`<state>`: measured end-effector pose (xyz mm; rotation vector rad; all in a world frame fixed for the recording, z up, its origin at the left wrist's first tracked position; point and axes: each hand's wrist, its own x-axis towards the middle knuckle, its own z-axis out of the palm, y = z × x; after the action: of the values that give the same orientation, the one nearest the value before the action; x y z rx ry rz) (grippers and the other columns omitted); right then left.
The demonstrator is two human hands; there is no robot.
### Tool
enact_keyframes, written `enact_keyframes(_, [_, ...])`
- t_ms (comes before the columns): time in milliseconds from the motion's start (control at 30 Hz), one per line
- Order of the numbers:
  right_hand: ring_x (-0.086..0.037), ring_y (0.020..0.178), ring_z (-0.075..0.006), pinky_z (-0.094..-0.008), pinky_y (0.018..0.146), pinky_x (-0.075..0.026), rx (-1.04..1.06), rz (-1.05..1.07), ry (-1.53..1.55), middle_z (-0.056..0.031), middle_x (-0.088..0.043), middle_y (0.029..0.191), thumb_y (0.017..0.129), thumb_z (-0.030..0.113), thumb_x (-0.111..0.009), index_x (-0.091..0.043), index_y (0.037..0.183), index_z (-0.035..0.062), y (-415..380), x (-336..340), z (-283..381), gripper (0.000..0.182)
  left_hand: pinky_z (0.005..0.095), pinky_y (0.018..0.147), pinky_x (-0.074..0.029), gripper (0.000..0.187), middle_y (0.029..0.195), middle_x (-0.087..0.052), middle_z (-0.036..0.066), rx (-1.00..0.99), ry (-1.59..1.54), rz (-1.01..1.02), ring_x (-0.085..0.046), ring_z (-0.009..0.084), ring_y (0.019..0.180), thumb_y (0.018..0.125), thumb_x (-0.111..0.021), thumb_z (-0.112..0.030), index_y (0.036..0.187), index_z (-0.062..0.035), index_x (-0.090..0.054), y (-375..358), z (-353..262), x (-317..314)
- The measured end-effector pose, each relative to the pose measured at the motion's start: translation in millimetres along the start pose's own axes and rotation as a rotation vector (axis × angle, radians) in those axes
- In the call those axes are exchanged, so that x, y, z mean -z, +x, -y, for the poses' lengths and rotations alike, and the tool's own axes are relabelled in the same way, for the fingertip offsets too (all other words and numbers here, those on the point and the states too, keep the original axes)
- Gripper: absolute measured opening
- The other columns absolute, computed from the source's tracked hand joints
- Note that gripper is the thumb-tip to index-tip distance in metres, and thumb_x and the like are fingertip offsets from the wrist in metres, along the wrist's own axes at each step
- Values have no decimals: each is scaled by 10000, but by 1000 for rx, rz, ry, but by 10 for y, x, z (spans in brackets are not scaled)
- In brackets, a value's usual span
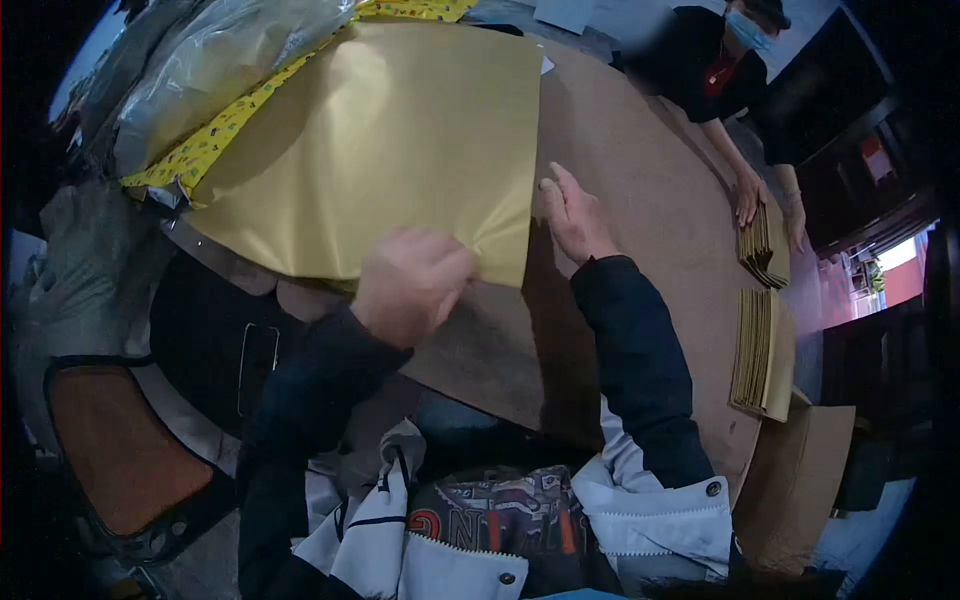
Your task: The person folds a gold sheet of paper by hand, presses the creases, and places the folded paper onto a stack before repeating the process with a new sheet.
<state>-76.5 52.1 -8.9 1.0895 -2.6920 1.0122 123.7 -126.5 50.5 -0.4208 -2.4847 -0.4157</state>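
A large, shiny gold paper sheet (400, 140) is spread over the table in front of me. My left hand (415, 285), blurred by motion, is curled closed at the sheet's near edge, and creases fan out in the paper beside its fingers. Just off the sheet's right edge is my right hand (578, 215), held open with thumb and fingers apart and nothing in it.
Folded gold paper stacks (758, 350) stand along the brown table's (640, 200) right edge. A co-worker's hands (752, 195) touch another stack (765, 245). Yellow patterned wrapping and clear plastic (220, 70) lie at the upper left. A cardboard box (800, 480) and an orange-seated chair (130, 450) flank me.
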Motion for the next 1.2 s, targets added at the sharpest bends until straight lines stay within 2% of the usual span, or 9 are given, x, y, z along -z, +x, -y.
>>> enact_keyframes(100, [-497,1189,-330,-390,972,-395,-361,-42,430,-244,-549,1226,954,535,-347,-476,1272,-44,45,97,-298,673,353,625,-458,103,775,-628,59,-72,-128,101,-626,236,727,715,-660,-121,810,-97,-630,-230,-542,-237])
enact_keyframes(200, [-592,975,-257,-363,836,-448,-674,13,115,-205,-630,1024,888,512,-499,-584,1068,-75,157,-31,-716,620,344,666,-480,153,874,-641,48,-113,-314,353,-633,219,797,759,-659,-195,894,-127,-635,-531,-943,-417])
enact_keyframes(367, [-609,695,-211,-342,648,-477,-496,12,200,-134,-633,751,813,280,-613,-625,859,-59,-147,-100,-858,343,380,948,-438,536,1185,-566,148,43,-610,665,-542,289,1122,812,-681,-345,1245,-76,-517,-731,-735,-126])
enact_keyframes(433, [-566,631,-158,-324,593,-457,-606,90,328,-82,-619,719,821,257,-608,-627,821,-37,-117,-324,-1315,295,363,916,-457,530,1173,-580,168,348,-784,420,-561,323,1069,819,-667,-376,1217,-51,-541,-671,-70,-7])
enact_keyframes(467, [-566,631,-158,-324,593,-457,-603,97,329,-82,-619,719,821,257,-608,-627,821,-37,-130,-359,-1374,295,344,880,-481,484,1192,-561,150,368,-389,538,-560,250,1086,836,-682,-244,1227,-21,-505,-418,373,168])
enact_keyframes(500, [-554,627,-185,-349,600,-450,-614,70,373,-114,-603,691,797,262,-610,-608,776,-58,-144,-367,-1399,321,337,827,-505,427,1164,-563,163,639,-317,276,-563,252,1070,848,-666,-209,1196,-14,-514,-451,796,106])
enact_keyframes(700, [-547,629,-202,-365,627,-447,-623,25,363,-140,-604,682,806,305,-600,-601,753,-80,-228,-255,-1325,388,402,883,-468,512,1099,-603,228,1095,240,101,-579,346,1023,749,-710,-356,1069,29,-603,-513,2548,71])
enact_keyframes(933, [-550,671,-165,-340,657,-447,-649,18,309,-102,-593,686,849,366,-576,-614,757,-36,-396,-119,-982,414,347,715,-478,491,804,-663,223,1218,-133,15,-651,258,791,752,-715,-434,777,56,-675,-582,2915,-134])
enact_keyframes(1200, [-438,649,-84,-286,609,-403,-576,-318,406,-2,-543,669,929,339,-552,-603,744,0,-657,457,-671,389,267,632,-466,373,830,-651,67,1200,-785,-280,-587,126,685,849,-686,-345,963,9,-658,-354,2309,370])
